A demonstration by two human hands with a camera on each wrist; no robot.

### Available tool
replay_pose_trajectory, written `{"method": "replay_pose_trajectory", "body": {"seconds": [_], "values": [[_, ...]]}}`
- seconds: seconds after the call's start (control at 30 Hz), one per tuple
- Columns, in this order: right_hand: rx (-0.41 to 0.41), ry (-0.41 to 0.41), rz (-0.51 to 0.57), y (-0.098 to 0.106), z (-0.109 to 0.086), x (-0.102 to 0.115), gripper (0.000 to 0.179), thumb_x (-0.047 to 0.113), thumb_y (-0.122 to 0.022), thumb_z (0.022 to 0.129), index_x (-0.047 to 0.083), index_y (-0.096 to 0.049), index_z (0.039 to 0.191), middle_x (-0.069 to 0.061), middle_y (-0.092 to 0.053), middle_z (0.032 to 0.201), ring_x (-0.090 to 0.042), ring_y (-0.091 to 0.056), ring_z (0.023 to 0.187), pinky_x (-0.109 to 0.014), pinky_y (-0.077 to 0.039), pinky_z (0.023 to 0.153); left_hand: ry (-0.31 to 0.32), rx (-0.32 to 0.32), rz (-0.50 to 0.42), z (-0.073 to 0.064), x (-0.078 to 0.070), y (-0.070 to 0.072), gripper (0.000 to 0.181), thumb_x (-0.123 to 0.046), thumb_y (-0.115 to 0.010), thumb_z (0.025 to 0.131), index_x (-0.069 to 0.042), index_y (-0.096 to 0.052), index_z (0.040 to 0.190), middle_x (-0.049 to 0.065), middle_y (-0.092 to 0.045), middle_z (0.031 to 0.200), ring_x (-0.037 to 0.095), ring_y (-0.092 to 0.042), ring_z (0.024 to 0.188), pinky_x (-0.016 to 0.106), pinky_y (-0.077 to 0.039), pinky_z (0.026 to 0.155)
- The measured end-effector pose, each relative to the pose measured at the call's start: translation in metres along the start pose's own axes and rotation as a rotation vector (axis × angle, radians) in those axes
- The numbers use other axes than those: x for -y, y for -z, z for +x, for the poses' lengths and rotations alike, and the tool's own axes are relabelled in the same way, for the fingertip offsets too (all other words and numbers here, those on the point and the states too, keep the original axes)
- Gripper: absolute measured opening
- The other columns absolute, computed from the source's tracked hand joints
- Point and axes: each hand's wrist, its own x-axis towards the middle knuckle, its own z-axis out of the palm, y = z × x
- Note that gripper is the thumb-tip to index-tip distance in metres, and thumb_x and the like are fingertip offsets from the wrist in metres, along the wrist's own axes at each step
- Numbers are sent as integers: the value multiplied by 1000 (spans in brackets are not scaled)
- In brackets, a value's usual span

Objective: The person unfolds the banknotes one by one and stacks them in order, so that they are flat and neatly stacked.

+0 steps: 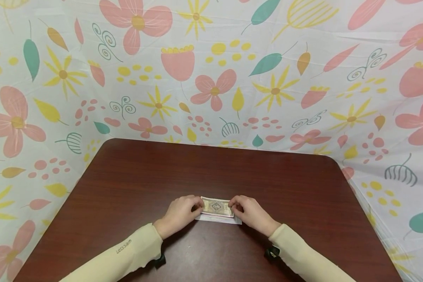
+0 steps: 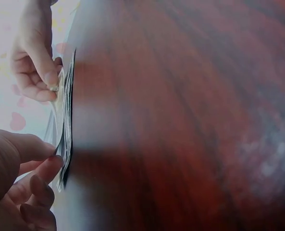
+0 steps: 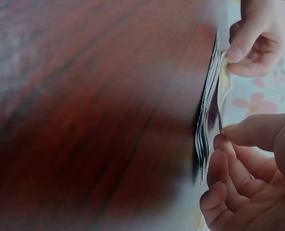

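A tan banknote [image 1: 216,206] with a dark diamond figure lies over a stack of banknotes [image 1: 220,219] on the table. At its left end my left hand [image 1: 183,213] pinches it between thumb and forefinger. My right hand [image 1: 252,211] pinches the opposite end the same way. In the left wrist view the stack [image 2: 69,115] shows edge-on as several thin layers, with the pinched note lifted a little off it at the ends. The right wrist view shows the note [image 3: 224,79] bowed between both hands, partly apart from the stack beneath.
The dark reddish-brown table [image 1: 211,168] has rounded far corners. Behind and beside it hangs a white cloth [image 1: 211,39] printed with flowers and leaves. Dark wrist devices [image 1: 159,260] sit under the cream sleeves [image 1: 130,254].
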Motion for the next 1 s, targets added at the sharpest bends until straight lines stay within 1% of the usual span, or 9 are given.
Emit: {"method": "replay_pose_trajectory", "body": {"seconds": [0.27,0.33,0.47,0.57,0.7,0.87,1.0], "values": [[6,6,-44,-3,-2,2,10,0,-69,94,9,-72,98,8,-64,86,-1,-53,74,-23,-48,67,12,19,12,-1,1,-3,7,-14,-78,90,-20,-77,93,-10,-69,86,9,-66,74,32,-52,62],[4,11,-58,-4,-2,2,10,0,-69,94,9,-73,98,7,-65,87,-2,-53,74,-23,-47,67,6,26,12,-1,2,-4,6,-14,-78,91,-19,-78,93,-9,-69,86,8,-65,74,31,-51,62],[15,11,-77,-5,-1,3,9,2,-68,95,9,-73,99,5,-66,90,-3,-51,73,-23,-46,66,-8,33,12,-1,2,-2,5,-15,-79,90,-18,-78,93,-9,-68,85,7,-64,72,29,-50,60],[24,5,-84,-5,0,4,9,3,-68,96,9,-72,100,5,-66,91,-4,-50,73,-23,-45,66,-1,48,14,1,1,0,5,-15,-79,91,-19,-77,92,-10,-66,83,5,-61,70,29,-48,59],[11,2,-90,-4,-1,5,9,1,-71,94,8,-72,99,5,-63,88,-4,-52,73,-24,-47,65,11,67,25,4,-1,2,5,-16,-78,91,-20,-74,91,-11,-63,80,4,-58,68,29,-46,57],[-11,18,-94,-3,-2,5,11,2,-74,92,9,-72,99,7,-56,84,-4,-52,74,-23,-48,64,16,73,48,5,-2,3,6,-18,-78,91,-20,-72,90,-13,-59,77,3,-54,66,30,-45,57],[-33,31,-62,-1,-4,1,10,5,-74,93,10,-71,100,7,-56,84,-3,-52,73,-23,-47,64,20,62,29,3,-1,4,3,-20,-75,94,-20,-73,92,-13,-58,78,3,-51,64,29,-45,57]]}}
